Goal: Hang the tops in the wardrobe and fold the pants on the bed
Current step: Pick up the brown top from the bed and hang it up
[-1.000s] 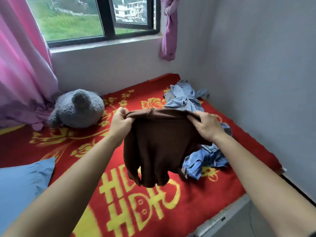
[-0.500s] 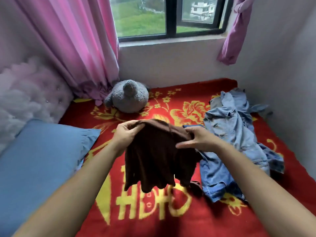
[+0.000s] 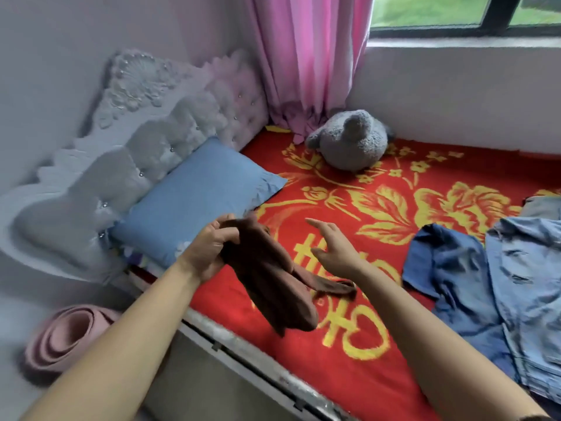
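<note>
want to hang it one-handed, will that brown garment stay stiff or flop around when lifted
Likely floppy: the brown garment droops in folds below the left hand, one end trailing sideways. Probably light, since that hand's grip alone holds it up. It may swing, as the right hand is open and off it.

Brown garment (image 3: pixel 267 278), red blanket (image 3: pixel 379 375) with yellow flowers, blue pillow (image 3: pixel 197 199).

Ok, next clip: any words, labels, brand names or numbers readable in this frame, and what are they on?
"囍" (likely): large yellow character woven into the red blanket. It is seen at an angle and is partly covered by the brown garment and the right hand, so the reading is uncertain.
No text shows on the denim clothes, blue pillow or plush toy.
</note>
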{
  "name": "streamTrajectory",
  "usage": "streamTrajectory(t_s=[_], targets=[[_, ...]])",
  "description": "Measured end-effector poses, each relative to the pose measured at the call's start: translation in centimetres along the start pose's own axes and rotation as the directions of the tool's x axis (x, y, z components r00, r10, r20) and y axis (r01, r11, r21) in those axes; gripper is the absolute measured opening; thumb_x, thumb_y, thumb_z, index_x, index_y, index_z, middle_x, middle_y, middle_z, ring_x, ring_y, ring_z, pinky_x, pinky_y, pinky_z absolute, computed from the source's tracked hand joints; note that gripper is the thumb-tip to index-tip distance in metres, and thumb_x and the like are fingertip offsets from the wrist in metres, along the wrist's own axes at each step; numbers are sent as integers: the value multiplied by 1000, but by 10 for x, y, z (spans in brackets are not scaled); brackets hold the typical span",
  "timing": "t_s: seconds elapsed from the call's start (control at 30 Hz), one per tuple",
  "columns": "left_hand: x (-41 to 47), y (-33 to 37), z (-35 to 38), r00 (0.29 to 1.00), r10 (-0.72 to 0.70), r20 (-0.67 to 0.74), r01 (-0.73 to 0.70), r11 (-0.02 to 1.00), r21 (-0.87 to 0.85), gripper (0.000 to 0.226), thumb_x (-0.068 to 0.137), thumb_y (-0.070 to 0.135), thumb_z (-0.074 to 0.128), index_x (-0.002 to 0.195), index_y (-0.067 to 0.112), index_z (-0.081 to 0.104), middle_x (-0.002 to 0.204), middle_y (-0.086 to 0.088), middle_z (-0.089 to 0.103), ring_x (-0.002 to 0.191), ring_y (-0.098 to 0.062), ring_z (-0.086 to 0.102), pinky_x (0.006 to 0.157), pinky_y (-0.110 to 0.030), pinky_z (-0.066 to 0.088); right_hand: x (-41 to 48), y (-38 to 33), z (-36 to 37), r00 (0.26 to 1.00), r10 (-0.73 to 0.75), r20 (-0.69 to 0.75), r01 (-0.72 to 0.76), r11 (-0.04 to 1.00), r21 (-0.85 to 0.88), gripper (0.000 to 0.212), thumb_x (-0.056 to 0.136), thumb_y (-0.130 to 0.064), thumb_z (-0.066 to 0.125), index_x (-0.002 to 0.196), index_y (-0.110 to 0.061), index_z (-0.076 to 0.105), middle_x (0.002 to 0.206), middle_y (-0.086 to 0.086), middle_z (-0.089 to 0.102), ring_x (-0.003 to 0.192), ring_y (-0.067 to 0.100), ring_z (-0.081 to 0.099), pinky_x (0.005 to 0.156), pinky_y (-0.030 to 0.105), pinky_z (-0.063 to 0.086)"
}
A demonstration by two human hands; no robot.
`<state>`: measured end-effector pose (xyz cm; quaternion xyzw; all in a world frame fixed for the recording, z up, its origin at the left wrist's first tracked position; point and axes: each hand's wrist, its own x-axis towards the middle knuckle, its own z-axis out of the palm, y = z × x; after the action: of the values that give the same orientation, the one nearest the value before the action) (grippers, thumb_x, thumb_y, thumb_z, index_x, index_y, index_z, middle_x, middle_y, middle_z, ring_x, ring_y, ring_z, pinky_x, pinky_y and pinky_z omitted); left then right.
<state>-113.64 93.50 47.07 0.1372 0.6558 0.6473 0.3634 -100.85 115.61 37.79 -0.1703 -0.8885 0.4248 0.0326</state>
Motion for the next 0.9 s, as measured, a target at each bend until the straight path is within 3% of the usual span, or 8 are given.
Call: streamTrajectory(t_s=[0.13, 0.23, 0.33, 0.43, 0.5, 0.6, 0.7, 0.9], targets=[[-69, 5, -35, 995, 88, -50, -90, 995, -34, 27, 63, -5, 46, 62, 21, 37, 59, -1, 34, 55, -12, 36, 49, -23, 28, -9, -89, 38, 971, -112, 210, 113, 994, 6, 79, 79, -23, 61, 149, -43, 32, 161, -4, 18, 148, 21, 6, 119, 49, 15], [-128, -1, -78, 986, 121, -114, -134, 985, -111, 28, 66, -6, 49, 75, 20, 52, 67, -3, 49, 61, -14, 49, 54, -20, 41, -27, -141, 77, 889, -241, 390, 290, 954, -72, 45, 86, -30, 68, 130, -32, 60, 148, -9, 38, 144, 8, 16, 118, 33, 7], [-207, -17, -139, 976, 145, -160, -166, 978, -127, 44, 77, -16, 43, 101, 14, 63, 88, -7, 70, 79, -18, 68, 69, -23, 55, -55, -184, 144, 814, -309, 492, 355, 935, 0, 17, 88, -37, 70, 101, -26, 69, 120, -4, 66, 125, 16, 52, 108, 30, 33], [-298, -39, -199, 957, 192, -216, -214, 973, -82, 49, 77, -17, 43, 89, 18, 75, 91, -9, 71, 86, -20, 68, 77, -26, 56, -95, -234, 225, 796, -350, 493, 375, 926, 53, 19, 80, -38, 73, 83, -29, 56, 87, -3, 67, 84, 12, 62, 81, 35, 50], [-360, -55, -236, 926, 232, -299, -252, 967, -27, 51, 80, -19, 43, 74, 20, 76, 86, -8, 70, 84, -18, 67, 79, -25, 55, -131, -270, 277, 731, -381, 566, 392, 913, 109, 26, 81, -26, 78, 92, -27, 54, 73, -9, 58, 66, 3, 53, 67, 22, 44], [-448, -79, -284, 865, 263, -427, -286, 958, 9, 51, 81, -21, 48, 65, 21, 73, 83, -3, 70, 82, -15, 67, 76, -24, 55, -185, -324, 348, 594, -388, 704, 510, 859, 43, 38, 81, -41, 75, 110, -20, 62, 74, -3, 60, 68, 11, 57, 68, 26, 48], [-526, -100, -327, 777, 242, -582, -261, 964, 52, 56, 84, -23, 45, 66, 23, 71, 70, 5, 68, 69, -10, 64, 63, -19, 52, -226, -368, 404, 574, -508, 642, 685, 728, -35, 33, 87, -48, 68, 74, -22, 52, 76, -1, 53, 72, 19, 51, 64, 27, 39], [-650, -128, -396, 540, 222, -812, -26, 969, 247, 40, 75, -14, 49, 93, 18, 66, 82, 2, 72, 75, -12, 59, 70, -23, 46, -262, -459, 453, 580, -733, 355, 761, 643, 85, 22, 88, -29, 68, 78, -15, 53, 82, -1, 59, 75, 14, 54, 67, 31, 46]])
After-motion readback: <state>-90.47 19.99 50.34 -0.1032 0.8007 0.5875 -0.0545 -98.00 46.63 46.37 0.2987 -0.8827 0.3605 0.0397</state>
